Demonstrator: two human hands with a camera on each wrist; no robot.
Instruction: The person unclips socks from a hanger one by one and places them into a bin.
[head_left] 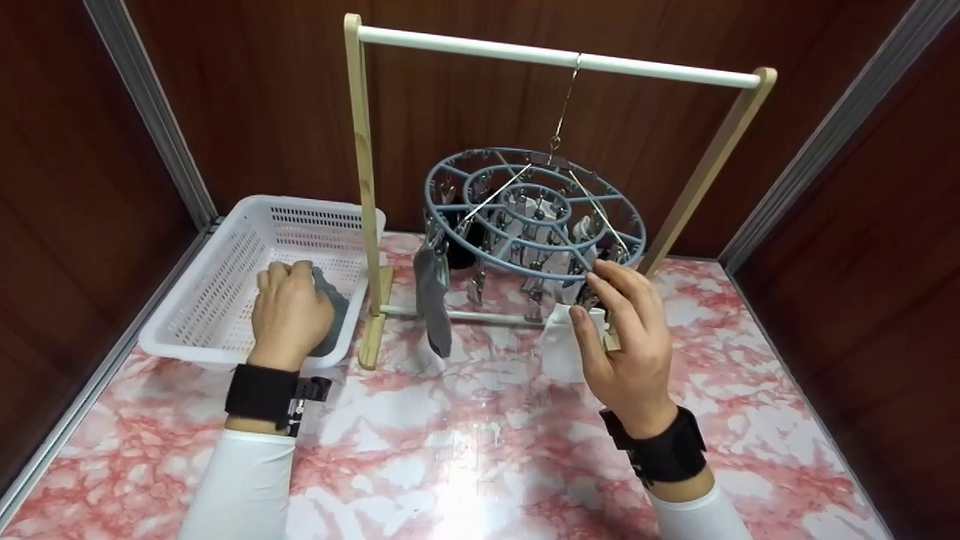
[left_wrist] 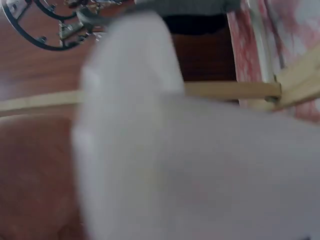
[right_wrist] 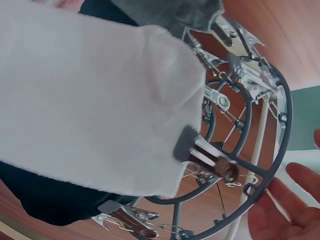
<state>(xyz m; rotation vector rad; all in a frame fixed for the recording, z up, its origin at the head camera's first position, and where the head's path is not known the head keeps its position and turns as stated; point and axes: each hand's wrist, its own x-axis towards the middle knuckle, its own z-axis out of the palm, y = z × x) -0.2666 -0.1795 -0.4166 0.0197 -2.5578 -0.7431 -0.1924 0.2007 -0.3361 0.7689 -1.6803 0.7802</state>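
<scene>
In the head view my left hand [head_left: 289, 311] is down in the white basket [head_left: 184, 300], its fingers curled and gripping a grey cloth [head_left: 334, 319]; the fingertips are partly hidden. The left wrist view is mostly filled by a blurred white basket wall [left_wrist: 225, 165]. My right hand [head_left: 634, 337] is raised at the near right rim of a round blue-grey clip hanger [head_left: 487, 259], fingers loosely extended and fingertips right at the rim. Below them a white cloth [right_wrist: 100, 100] hangs from a clip [right_wrist: 205, 155]. A grey sock [head_left: 433, 300] hangs on the hanger's left side.
The hanger hooks onto the white bar [head_left: 480, 46] of a wooden stand [head_left: 364, 172]. A black cloth [head_left: 465, 244] and several metal clips hang under the ring. Brown panels [head_left: 262, 97] enclose the back and sides of the red-and-white marbled table [head_left: 420, 442].
</scene>
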